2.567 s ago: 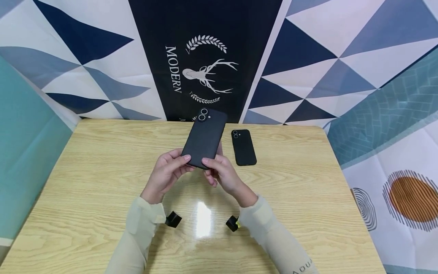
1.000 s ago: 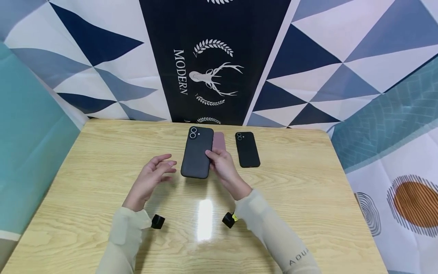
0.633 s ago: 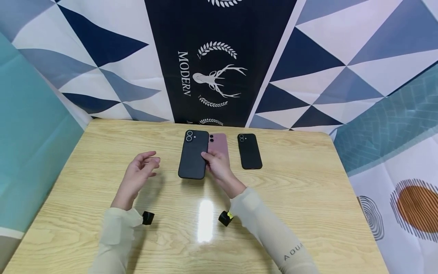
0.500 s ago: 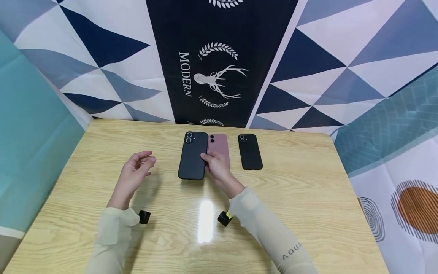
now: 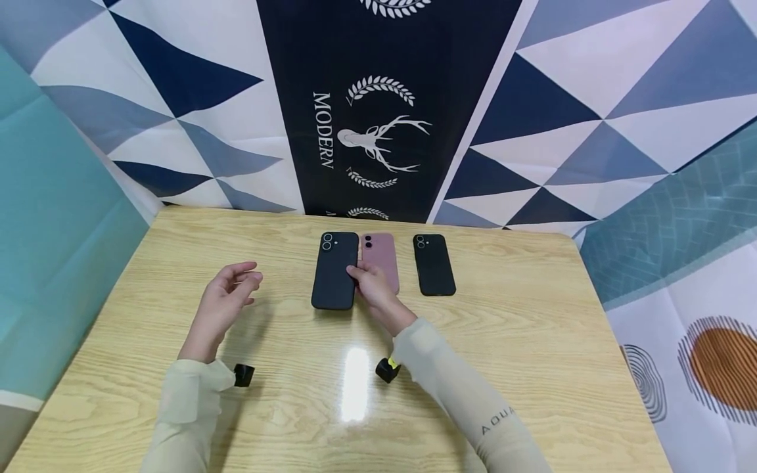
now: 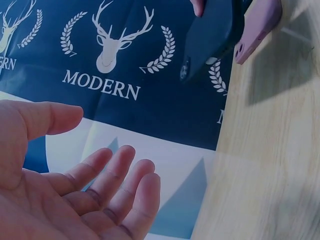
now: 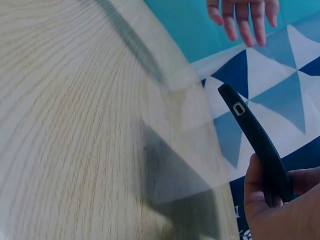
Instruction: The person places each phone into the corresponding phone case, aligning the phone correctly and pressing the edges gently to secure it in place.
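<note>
A black phone (image 5: 334,270) with two ringed camera lenses stands over the table, its back toward me. My right hand (image 5: 375,289) pinches its right edge, thumb on the back and fingers on the other side. From the right wrist view, the phone (image 7: 257,137) appears edge-on, with a port cutout in its narrow end. A pink phone (image 5: 381,257) lies just right of the black one, partly hidden by my right hand. My left hand (image 5: 225,295) hovers to the left with fingers relaxed and holds nothing; the left wrist view shows its bare palm (image 6: 55,215).
Further right, a smaller black phone (image 5: 434,265) lies back up on the wooden table (image 5: 514,341). A patterned backdrop (image 5: 378,59) rises at the table's far edge. Small black wrist-worn devices (image 5: 243,375) protrude beside both sleeves.
Both hands held the raised black phone at first. Then my left hand let go and drew away leftward, while my right hand lowered the phone, bringing the pink phone into view.
</note>
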`<move>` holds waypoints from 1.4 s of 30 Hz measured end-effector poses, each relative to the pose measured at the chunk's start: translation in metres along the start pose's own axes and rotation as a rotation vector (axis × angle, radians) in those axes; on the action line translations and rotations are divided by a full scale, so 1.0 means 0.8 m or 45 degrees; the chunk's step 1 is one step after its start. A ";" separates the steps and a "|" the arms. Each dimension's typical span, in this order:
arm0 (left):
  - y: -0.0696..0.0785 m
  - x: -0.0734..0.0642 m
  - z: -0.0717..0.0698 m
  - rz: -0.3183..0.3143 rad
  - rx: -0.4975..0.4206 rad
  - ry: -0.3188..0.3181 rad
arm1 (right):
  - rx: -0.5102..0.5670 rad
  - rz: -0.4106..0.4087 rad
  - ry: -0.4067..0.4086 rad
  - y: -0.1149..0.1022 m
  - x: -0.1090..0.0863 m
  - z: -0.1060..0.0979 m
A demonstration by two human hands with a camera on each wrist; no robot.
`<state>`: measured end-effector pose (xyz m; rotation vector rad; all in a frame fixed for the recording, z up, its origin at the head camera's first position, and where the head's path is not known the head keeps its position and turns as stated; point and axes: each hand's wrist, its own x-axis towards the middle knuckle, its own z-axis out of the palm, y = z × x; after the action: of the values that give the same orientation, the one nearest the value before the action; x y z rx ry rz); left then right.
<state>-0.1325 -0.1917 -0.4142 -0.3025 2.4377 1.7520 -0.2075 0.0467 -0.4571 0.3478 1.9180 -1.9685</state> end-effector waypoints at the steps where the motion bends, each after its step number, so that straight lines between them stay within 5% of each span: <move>1: 0.000 0.000 0.000 -0.006 0.001 0.001 | -0.004 0.002 0.002 0.001 0.002 0.001; 42: -0.012 0.004 -0.001 -0.059 0.032 -0.014 | -0.127 0.112 0.046 0.016 0.073 0.016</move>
<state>-0.1332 -0.1952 -0.4233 -0.3433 2.4231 1.6987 -0.2536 0.0286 -0.4926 0.4358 1.9797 -1.8153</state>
